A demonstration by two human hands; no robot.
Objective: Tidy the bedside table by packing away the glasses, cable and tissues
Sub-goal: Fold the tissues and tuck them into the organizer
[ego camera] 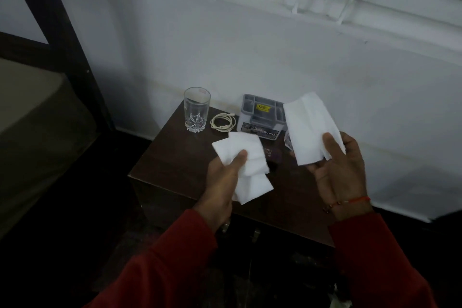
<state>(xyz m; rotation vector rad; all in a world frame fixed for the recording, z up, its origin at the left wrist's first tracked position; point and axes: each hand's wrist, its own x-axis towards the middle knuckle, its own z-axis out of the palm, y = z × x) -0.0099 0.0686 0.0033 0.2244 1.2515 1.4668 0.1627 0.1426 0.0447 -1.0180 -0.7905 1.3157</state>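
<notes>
My left hand (222,177) grips a bunch of folded white tissues (250,165) above the front of the dark wooden bedside table (175,157). My right hand (337,165) holds one larger white tissue (310,127) over the table's right side. A coiled white cable (223,121) lies at the back of the table, between a clear drinking glass (196,110) and a grey plastic organiser box (261,117). A dark flat item (272,155) lies on the table behind the left tissues; I cannot tell what it is. A second clear object (288,141) peeks out behind the right tissue.
A white wall (250,45) runs right behind the table. A bed (37,120) with a dark frame stands to the left. The table front has drawer handles (226,227) below my left wrist. The floor around is dark.
</notes>
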